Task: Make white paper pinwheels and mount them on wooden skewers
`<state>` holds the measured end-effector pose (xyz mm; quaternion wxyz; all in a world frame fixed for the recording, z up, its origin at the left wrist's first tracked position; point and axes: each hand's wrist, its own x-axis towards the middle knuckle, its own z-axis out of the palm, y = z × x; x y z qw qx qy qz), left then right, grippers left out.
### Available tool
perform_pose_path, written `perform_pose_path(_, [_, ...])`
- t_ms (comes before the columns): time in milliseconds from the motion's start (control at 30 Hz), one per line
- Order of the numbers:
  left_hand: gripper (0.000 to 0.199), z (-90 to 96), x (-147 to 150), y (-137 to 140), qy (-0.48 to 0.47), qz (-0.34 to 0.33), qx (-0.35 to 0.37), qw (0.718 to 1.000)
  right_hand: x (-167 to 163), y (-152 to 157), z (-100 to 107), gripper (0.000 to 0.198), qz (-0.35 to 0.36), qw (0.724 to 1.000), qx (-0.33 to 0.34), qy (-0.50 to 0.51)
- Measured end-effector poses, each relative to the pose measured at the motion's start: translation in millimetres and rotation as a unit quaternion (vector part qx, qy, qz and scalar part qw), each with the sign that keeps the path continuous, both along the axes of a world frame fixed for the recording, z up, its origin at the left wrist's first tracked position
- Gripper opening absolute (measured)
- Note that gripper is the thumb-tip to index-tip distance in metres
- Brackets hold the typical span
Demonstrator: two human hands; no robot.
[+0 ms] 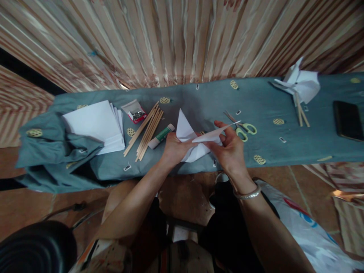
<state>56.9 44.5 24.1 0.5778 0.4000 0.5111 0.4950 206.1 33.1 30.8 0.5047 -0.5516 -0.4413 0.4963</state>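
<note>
A white paper pinwheel [186, 127], its flaps standing up at several angles, is held between both hands over the near edge of the cloth. My left hand [176, 148] grips its left side near the centre, the thumb lying toward the middle. At the right, my right hand [229, 147] pinches a flap, with the index finger raised behind it. Beside my left hand lies a glue stick [161, 136] with a green label. Green-handled scissors [243, 129] rest just behind my right hand. The pinwheel's centre is partly hidden by the fingers.
Left on the cloth-covered table [210, 98] are stacked white paper sheets [91, 123], an open red box of small metal pieces [136, 113] and several wooden sticks [149, 132]. Far right are finished-looking pinwheels on sticks [304, 85] and a black phone [347, 120]. A curtain [176, 41] hangs behind.
</note>
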Motion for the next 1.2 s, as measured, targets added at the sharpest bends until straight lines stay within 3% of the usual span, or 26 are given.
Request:
perform_pose_path(233, [0.026,-2.7,2.7,1.2,0.018,0.012,-0.016,1.0,0.6,0.6,-5.8,0.06,0.009,1.0,0.015,-0.017])
perform_pose_path(600, [0.026,-2.9,-1.9,-1.4,-0.007,0.0,-0.003,1.0,0.4,1.7,3.0,0.059,0.021,1.0,0.013,-0.014])
perform_pose_path(1200, [0.022,-5.6,-1.2,-1.5,-0.015,0.0,0.005,1.0,-1.6,1.8,-0.8,0.058,0.009,1.0,0.019,-0.017])
